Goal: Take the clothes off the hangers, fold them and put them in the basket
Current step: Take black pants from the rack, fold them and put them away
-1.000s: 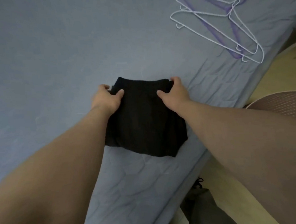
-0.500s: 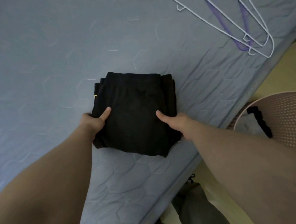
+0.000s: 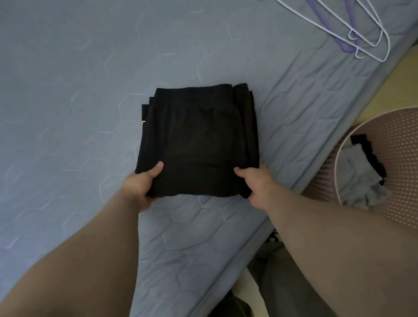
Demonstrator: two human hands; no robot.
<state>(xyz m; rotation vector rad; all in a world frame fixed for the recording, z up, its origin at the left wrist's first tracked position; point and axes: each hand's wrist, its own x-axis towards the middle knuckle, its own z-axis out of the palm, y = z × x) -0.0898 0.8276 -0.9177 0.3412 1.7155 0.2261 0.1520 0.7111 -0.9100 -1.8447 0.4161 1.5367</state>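
The left hand (image 3: 140,188) and right hand (image 3: 256,183) grip the black garment's (image 3: 196,139) near corners. It lies folded near the bed's (image 3: 50,95) right edge

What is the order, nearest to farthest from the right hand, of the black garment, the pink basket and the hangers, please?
1. Black garment: gripped by the right hand, on the bed.
2. Pink basket: on the floor, to the right.
3. Hangers: at the bed's far right corner.
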